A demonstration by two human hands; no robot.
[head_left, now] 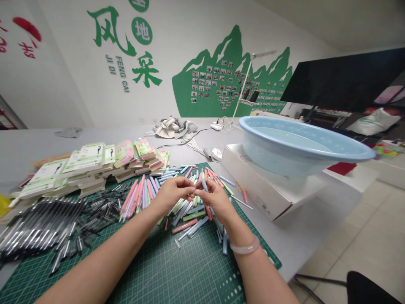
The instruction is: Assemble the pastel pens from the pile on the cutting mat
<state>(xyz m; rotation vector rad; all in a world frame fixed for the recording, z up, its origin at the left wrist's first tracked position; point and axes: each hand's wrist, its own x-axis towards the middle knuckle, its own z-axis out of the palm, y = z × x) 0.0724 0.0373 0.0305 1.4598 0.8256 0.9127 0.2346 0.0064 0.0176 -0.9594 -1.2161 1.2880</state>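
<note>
Both my hands meet at the fingertips above the coloured pen parts, which lie heaped on the green cutting mat over the desk. My right hand is narrowed to a pinch, thumb against fingers, on a blue-grey pen piece that stands steeply out of the grip. My left hand is likewise drawn narrow, its thumb and finger tips against or just beside the right thumb; whether anything small sits between them I cannot tell. In my judgement, pieces this slim call for a light, level pinch near the end being worked, with the two hands lined up on one axis, since a skewed push could slip or bend a part. Working low over the mat is sound, as a dropped piece would land in sight, though it could be lost among similar parts. A clear small piece lies loose at the near edge of the heap and risks being swept by a sleeve or wrist. The pastel pens lie beyond my left forearm, with a row of black pens further left; mixing between these groups is the chief hazard.
</note>
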